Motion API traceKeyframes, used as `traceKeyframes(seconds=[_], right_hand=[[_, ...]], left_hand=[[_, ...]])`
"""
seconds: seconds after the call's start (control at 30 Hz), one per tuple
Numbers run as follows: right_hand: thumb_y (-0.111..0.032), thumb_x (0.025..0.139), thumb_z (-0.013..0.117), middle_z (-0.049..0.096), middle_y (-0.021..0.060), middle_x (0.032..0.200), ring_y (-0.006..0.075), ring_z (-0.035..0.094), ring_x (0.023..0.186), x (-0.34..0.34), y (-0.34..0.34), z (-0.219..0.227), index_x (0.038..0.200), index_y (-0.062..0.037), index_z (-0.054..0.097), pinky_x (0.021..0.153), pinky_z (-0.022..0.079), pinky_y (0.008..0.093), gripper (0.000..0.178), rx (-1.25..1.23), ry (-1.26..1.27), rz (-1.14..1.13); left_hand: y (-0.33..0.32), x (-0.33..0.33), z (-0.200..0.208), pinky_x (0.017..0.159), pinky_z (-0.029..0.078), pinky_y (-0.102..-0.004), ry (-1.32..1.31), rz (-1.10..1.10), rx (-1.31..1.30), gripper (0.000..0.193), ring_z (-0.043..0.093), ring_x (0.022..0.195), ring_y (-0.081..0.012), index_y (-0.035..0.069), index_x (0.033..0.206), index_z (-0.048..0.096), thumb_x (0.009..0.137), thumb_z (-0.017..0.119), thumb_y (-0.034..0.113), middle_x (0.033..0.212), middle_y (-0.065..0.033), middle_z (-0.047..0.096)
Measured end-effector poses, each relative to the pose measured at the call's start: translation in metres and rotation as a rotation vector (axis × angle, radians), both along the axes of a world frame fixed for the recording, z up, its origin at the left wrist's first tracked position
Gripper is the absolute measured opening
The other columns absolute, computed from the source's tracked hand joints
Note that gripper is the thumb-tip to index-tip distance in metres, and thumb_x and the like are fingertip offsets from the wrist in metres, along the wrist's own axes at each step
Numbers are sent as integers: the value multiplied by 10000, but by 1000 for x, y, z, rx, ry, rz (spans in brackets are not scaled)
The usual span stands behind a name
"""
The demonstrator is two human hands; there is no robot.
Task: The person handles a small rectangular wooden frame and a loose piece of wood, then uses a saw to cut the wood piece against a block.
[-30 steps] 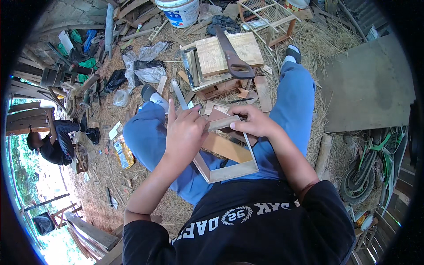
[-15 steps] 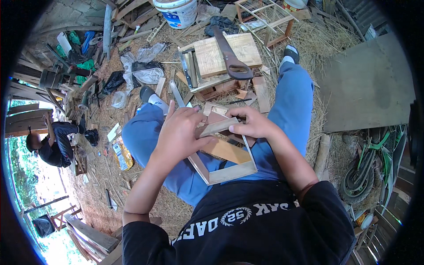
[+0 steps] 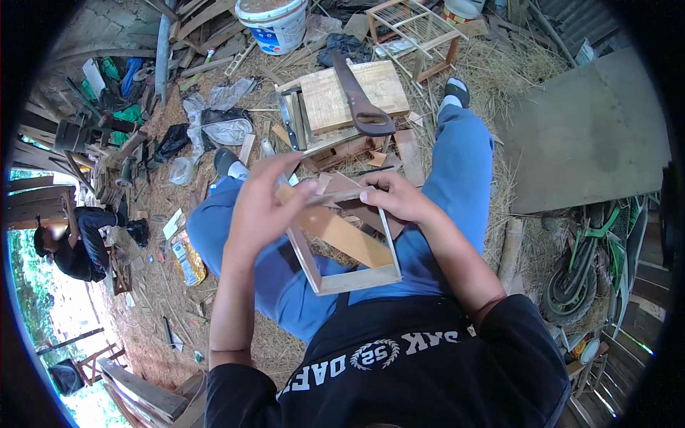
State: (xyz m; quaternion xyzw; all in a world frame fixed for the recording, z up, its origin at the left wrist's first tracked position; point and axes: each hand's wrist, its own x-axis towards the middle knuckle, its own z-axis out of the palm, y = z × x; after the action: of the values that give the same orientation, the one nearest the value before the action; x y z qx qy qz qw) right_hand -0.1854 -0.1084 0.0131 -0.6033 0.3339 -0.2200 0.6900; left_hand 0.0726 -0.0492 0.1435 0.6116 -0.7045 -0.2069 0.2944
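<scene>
A four-sided wooden frame (image 3: 358, 279) of thin strips tilts over my lap. Inside its outline a lighter tan strip (image 3: 346, 239) runs at a slant; whether it touches the frame I cannot tell. My left hand (image 3: 260, 207) is curved around the upper left corner, with the thumb toward the top strip and part of its grip hidden. At the upper right corner, my right hand (image 3: 401, 200) pinches the frame between thumb and fingers. Brown flat pieces of wood (image 3: 342, 183) show just beyond the top strip.
Ahead, a handsaw (image 3: 362, 103) lies on a wooden block (image 3: 325, 107), with a knife (image 3: 287, 121) beside it. A white bucket (image 3: 275, 28) and a slatted wooden rack (image 3: 417, 32) stand farther off. A person (image 3: 82, 239) sits at left; a bike wheel (image 3: 574, 285) is at right.
My left hand has drawn back from the top strip to the upper left corner, its thumb moving up. The frame has shifted slightly left in view; my right hand keeps its pinch.
</scene>
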Motion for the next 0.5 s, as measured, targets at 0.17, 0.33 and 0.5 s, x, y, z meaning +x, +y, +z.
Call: traceKeyframes(seconds=[0.17, 0.33, 0.5], right_hand=[[-333, 971, 632, 622, 3, 903, 111, 533, 840, -4, -9, 9, 1077, 22, 704, 772, 426, 280, 378, 125, -19, -238], [-328, 989, 621, 573, -16, 869, 103, 518, 836, 5, -15, 12, 1004, -39, 689, 773, 403, 269, 297, 149, -77, -452], [-304, 1014, 628, 622, -6, 941, 103, 551, 893, 12, -24, 23, 1064, -5, 688, 810, 430, 274, 308, 214, -168, -591]], left_hand=[[-21, 23, -6, 1022, 469, -354, 216, 145, 32, 425, 657, 1145, -249, -14, 1255, 677, 1034, 641, 347, 1168, -174, 719], [-52, 56, -16, 1066, 439, -335, 401, 248, 91, 467, 628, 1181, -195, -6, 1281, 681, 1099, 520, 393, 1199, -132, 720], [-75, 76, -74, 1110, 412, -410, 742, 426, 220, 648, 627, 1227, -225, 43, 1354, 656, 1093, 407, 581, 1249, -121, 715]])
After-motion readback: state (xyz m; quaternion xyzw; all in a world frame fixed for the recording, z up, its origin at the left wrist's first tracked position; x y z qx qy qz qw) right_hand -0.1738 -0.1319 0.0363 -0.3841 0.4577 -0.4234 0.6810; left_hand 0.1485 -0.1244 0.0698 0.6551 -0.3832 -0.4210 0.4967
